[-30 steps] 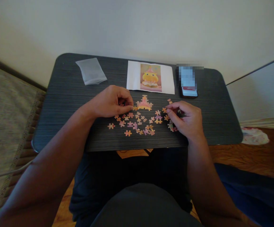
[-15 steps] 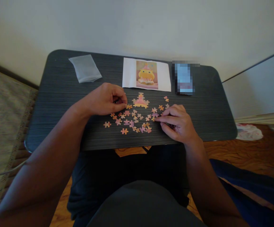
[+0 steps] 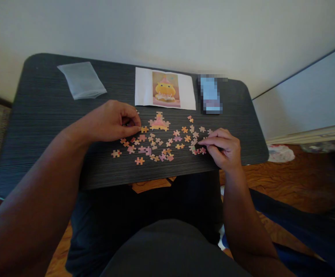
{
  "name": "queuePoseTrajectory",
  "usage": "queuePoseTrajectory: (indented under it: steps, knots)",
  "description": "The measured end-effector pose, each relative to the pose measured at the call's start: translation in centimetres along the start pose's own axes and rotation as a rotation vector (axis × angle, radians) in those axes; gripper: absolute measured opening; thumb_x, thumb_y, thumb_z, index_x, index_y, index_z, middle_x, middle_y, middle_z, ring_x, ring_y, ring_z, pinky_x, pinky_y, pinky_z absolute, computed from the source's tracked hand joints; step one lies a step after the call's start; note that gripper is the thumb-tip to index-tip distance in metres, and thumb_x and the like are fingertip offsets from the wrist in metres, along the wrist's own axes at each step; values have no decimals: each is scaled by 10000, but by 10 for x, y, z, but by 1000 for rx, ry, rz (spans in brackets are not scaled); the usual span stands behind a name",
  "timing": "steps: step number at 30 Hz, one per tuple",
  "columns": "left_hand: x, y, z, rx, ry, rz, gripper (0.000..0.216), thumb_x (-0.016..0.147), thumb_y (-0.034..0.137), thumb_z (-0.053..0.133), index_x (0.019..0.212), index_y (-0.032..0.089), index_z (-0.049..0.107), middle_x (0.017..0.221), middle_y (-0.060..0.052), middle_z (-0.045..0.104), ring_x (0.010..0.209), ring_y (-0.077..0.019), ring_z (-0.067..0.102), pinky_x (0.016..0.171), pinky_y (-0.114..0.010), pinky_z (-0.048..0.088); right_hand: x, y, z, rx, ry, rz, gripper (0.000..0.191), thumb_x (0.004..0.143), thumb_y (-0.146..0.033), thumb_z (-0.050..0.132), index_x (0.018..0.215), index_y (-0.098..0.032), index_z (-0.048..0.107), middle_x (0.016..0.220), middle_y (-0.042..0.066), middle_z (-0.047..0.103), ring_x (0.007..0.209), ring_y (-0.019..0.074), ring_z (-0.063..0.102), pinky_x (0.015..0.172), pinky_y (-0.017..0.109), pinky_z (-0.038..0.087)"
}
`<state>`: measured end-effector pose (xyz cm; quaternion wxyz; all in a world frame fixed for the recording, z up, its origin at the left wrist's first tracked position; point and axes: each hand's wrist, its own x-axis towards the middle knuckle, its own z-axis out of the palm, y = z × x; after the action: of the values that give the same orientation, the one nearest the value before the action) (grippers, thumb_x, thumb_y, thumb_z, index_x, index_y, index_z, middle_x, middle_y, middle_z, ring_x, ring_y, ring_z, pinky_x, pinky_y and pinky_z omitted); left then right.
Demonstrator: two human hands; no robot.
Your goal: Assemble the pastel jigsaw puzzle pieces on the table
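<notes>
My left hand (image 3: 114,121) is closed in a pinch on the left side, with a small orange jigsaw piece (image 3: 144,130) at the tips of its thumb and forefinger. My right hand (image 3: 224,148) has its fingers stretched forward and its forefinger tip at a greyish jigsaw piece (image 3: 194,142). It holds nothing that I can see. Between the hands lie several loose pieces in pink, orange and grey, such as a yellowish piece (image 3: 180,146). Beyond them sits a joined puzzle section (image 3: 159,122), pink above and yellow below.
A dark, streaked table (image 3: 49,111) stands against a pale wall. At its back lie a clear plastic bag (image 3: 82,80), a white sheet (image 3: 143,86) with a picture of a yellow character and a cake, and a blurred-out phone-like object (image 3: 210,94).
The view has shifted, so the table appears further left. My right hand has moved right, away from the yellowish piece, to the greyish pieces. My left hand keeps its pinch beside the orange piece.
</notes>
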<state>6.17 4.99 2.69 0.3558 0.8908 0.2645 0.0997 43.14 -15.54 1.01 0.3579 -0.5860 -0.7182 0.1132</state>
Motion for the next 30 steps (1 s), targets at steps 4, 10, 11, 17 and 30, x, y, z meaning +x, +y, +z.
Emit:
queuePoseTrajectory:
  steps: [4, 10, 11, 17, 30]
  knots:
    - [0, 0, 0, 3, -17, 4, 183, 893, 337, 725, 913, 182, 818, 817, -47, 799, 665, -146, 683, 613, -249, 474, -13, 4, -7, 19, -62, -4, 306, 916, -192, 698, 1016, -381, 918, 910, 16, 797, 928, 281, 753, 878, 511, 554]
    - [1, 6, 0, 4, -34, -19, 187, 882, 342, 715, 893, 188, 820, 852, -53, 791, 697, -158, 690, 643, -272, 485, -16, 5, -5, -19, -97, -109, 358, 886, -179, 743, 1097, -414, 912, 923, 9, 790, 903, 280, 741, 857, 515, 532]
    - [1, 7, 0, 1, -37, -18, 186, 878, 343, 713, 890, 190, 819, 851, -53, 789, 694, -159, 683, 640, -276, 483, -16, 5, -4, -19, -104, -114, 369, 883, -176, 746, 1107, -421, 909, 923, 6, 789, 892, 277, 736, 857, 517, 531]
    - [0, 5, 2, 3, -51, -3, 189, 894, 342, 701, 908, 192, 815, 867, -53, 797, 703, -142, 677, 649, -253, 489, -14, 1, -4, 1, -123, -110, 369, 884, -183, 732, 1119, -406, 908, 902, 5, 785, 887, 273, 739, 880, 520, 545]
    - [1, 18, -1, 9, -82, -71, 198, 903, 363, 698, 882, 188, 788, 870, -44, 764, 750, -149, 674, 681, -274, 474, -3, -1, 7, -55, -24, -119, 322, 961, -176, 722, 1197, -331, 876, 934, 37, 770, 877, 269, 689, 811, 480, 526]
